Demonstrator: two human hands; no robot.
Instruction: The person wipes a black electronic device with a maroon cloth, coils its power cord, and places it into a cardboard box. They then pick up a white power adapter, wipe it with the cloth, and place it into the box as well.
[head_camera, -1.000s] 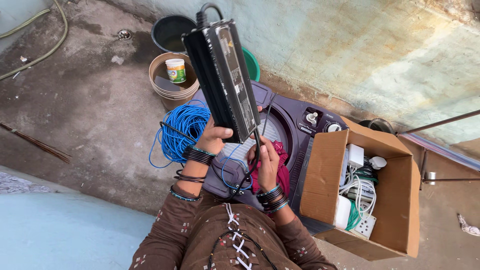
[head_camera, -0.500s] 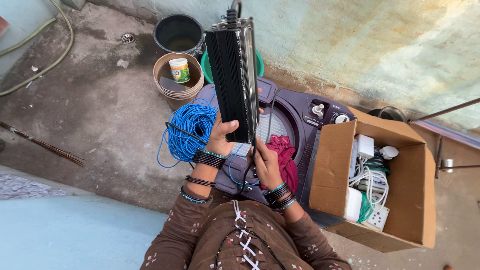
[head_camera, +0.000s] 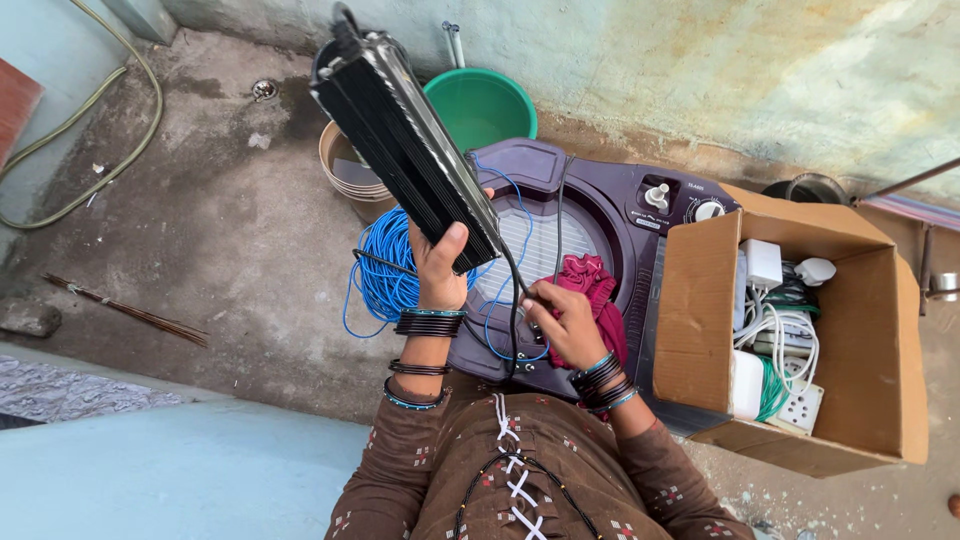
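My left hand (head_camera: 441, 268) grips the lower end of a long black box-shaped electrical unit (head_camera: 405, 148), held up and tilted to the upper left. A black cable (head_camera: 514, 290) hangs from the unit's lower end down to my right hand (head_camera: 558, 322), whose fingers are closed on it. Both hands hover over a purple top-loading washing machine (head_camera: 610, 215), close to a magenta cloth (head_camera: 590, 283) lying on its lid. A coil of blue wire (head_camera: 388, 268) rests on the machine's left side, just behind my left wrist.
An open cardboard box (head_camera: 790, 330) with white adapters, plugs and cables sits at the right. A green bucket (head_camera: 482, 107) and a tan tub (head_camera: 352, 180) stand behind the machine by the wall. A hose (head_camera: 95, 130) and a bundle of sticks (head_camera: 130, 312) lie on the concrete floor at left.
The black unit has tilted from nearly upright to leaning upper left. My right hand has shifted slightly right along the cable. The view moved closer.
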